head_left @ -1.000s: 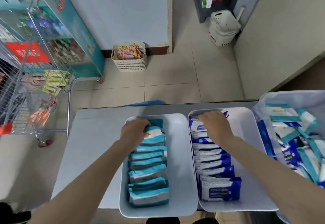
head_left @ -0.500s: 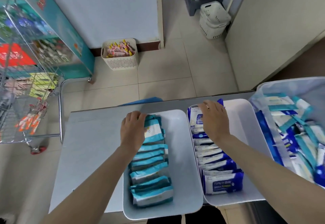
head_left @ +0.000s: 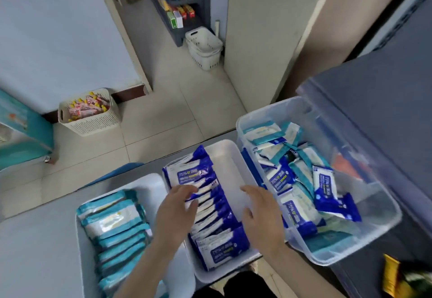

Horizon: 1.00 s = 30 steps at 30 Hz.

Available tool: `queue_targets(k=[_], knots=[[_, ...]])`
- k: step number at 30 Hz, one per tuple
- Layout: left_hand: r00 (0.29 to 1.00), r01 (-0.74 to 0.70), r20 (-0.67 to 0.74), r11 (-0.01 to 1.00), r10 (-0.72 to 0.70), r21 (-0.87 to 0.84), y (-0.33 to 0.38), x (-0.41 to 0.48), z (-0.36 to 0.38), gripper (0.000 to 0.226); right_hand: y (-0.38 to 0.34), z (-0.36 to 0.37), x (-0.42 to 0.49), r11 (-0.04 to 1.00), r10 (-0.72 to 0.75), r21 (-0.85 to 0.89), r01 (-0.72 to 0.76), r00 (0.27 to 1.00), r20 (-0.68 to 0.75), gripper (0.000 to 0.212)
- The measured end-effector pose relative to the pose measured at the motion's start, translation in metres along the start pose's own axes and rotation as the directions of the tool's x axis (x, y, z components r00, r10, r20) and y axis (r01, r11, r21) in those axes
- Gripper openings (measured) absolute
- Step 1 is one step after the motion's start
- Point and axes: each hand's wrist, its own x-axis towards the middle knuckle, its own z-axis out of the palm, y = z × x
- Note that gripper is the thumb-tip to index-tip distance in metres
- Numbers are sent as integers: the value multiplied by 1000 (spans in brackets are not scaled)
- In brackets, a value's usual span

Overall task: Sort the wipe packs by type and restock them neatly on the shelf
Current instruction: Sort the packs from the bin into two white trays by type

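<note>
a grey surface (head_left: 35,251) stands over a pale tiled floor (head_left: 163,110), and on it the white tray (head_left: 230,164) of dark blue wipe packs (head_left: 191,173) is the mark to steer by. just left of that tray sits a second white tray (head_left: 152,183) holding teal wipe packs (head_left: 114,225) in an overlapping row. just right of it, a clear plastic bin (head_left: 364,234) holds both kinds jumbled together. beyond the tray, on the floor, a beige basket (head_left: 91,122) of pink sachets stands by the wall.

the dark blue packs stand on edge in a leaning row along the tray's left side; its right side is bare. they look like light, soft film pouches, squashy and likely slick, so a pinch at a corner seam would probably let one droop or slip. better to take a pack across its broad faces, thumb on one and fingers on the other.

the left hand (head_left: 176,213) lies over the middle of the row, its grip loose and fairly wide, fingertips (head_left: 189,189) resting on the pack tops and holding none. the right hand (head_left: 261,213) is over the tray's bare right side, fingers spread, grip wide and empty. whether it touches the tray floor i cannot tell.
</note>
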Motion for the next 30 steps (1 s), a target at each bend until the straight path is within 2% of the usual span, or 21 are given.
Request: queue_targets(k=[4, 7, 11, 16, 20, 23, 26, 28, 30], knots=[[982, -155, 106, 988, 155, -8, 76, 5, 45, 25, 64, -54, -2, 978, 200, 64, -196, 978, -66, 45], [951, -244, 198, 970, 236, 16, 129, 12, 77, 26, 121, -81, 10, 922, 384, 46, -385, 923, 20, 45], [903, -326, 319, 942, 286, 79, 180, 27, 119, 31, 177, -99, 38, 805, 582, 70, -589, 807, 96, 43], [835, -351, 525, 896, 166, 273, 208, 45, 164, 41, 213, -98, 65, 758, 651, -91, -646, 745, 146, 41], [805, -372, 593, 808, 34, 457, 209, 52, 186, 38, 214, -81, 64, 797, 600, -234, -556, 774, 204, 31], [805, -368, 594, 775, -12, 514, 207, 53, 195, 40, 219, -78, 60, 796, 605, -134, -591, 783, 145, 34], [801, -371, 597, 742, -49, 559, 208, 52, 204, 39, 229, -83, 66, 710, 703, 17, -704, 710, 37, 45], [783, -394, 618, 714, -68, 578, 208, 51, 208, 29, 231, -82, 70, 657, 753, -5, -754, 656, 55, 60], [777, -415, 628, 713, -46, 565, 210, 48, 206, 24, 230, -81, 74, 632, 774, -12, -775, 631, 45, 61]])
